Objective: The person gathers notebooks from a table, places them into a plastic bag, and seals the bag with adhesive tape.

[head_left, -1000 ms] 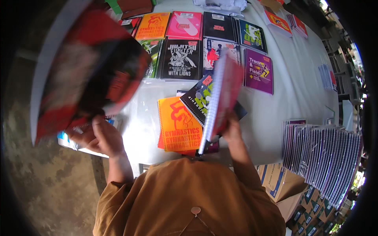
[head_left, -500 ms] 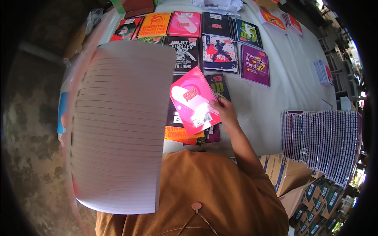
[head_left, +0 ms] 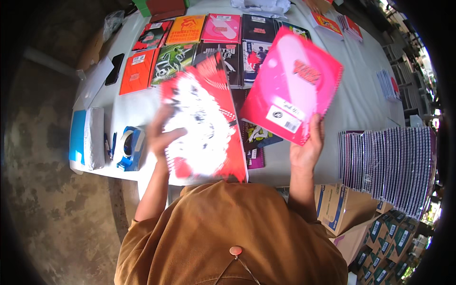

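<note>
My left hand [head_left: 164, 130] grips the left side of a red spiral notebook [head_left: 232, 154], tilted over the table, its cover partly washed out by glare and blur. In my right hand [head_left: 308, 142] is a pink spiral notebook [head_left: 280, 71], held up by its lower right edge with a white label near the bottom. Beneath and between the two, a dark notebook with a green design [head_left: 259, 135] and a purple notebook [head_left: 256, 159] peek out from a pile. The rest of that pile is hidden.
Rows of colourful notebooks [head_left: 185, 29] lie at the back of the white table [head_left: 351, 95]. To the left are a blue tape dispenser [head_left: 130, 148], a blue-and-white pack [head_left: 88, 137] and a phone [head_left: 114, 70]. A long spiral-bound stack [head_left: 387, 168] stands right, above cardboard boxes [head_left: 342, 209].
The lined pages that filled the left side have gone from view; a red notebook now shows in my left hand, lower down. My right hand has lifted the pink notebook up and right.
</note>
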A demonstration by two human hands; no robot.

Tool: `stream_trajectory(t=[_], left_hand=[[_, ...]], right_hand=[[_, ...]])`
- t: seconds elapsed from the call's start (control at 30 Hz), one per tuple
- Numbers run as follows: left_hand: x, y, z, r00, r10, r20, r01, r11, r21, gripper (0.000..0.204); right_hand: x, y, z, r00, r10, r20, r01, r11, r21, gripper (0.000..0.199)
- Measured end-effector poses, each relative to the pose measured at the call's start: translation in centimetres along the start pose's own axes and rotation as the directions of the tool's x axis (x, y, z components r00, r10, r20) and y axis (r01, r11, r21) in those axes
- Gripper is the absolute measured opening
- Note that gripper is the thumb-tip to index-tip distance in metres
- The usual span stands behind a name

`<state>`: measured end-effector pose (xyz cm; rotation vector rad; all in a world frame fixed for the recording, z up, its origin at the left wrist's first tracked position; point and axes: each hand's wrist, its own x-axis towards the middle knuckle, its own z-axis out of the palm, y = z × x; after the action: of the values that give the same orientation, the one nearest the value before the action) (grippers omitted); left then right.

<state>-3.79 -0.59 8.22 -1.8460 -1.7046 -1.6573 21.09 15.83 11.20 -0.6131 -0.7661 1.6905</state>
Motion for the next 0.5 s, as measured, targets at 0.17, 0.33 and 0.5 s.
stream_trajectory(t=[0.17, 0.33, 0.5], left_hand=[[-6.8, -4.8, 1.8, 0.656, -0.214, 0.724, 0.128, 0.976, 0.174, 0.036], [-2.2, -0.4, 5.0, 0.536, -0.777, 0.331, 0.838, 0.441, -0.322, 0.074], [-8.0, -1.6, 8.5, 0.602, -0.784, 0.154, 0.54, 0.541, 0.645, 0.093]], right_hand=[[-1.8, 1.4, 0.5, 0.99, -0.018, 0.142, 0.014, 0.999, 0.029, 0.028], [-4.2, 10.2, -5.2, 0.916, 0.389, 0.096, -0.127, 0.509, -0.851, 0.027], [-0.7, 10.0, -9.3, 0.98, -0.079, 0.182, 0.181, -0.019, -0.983, 0.047]])
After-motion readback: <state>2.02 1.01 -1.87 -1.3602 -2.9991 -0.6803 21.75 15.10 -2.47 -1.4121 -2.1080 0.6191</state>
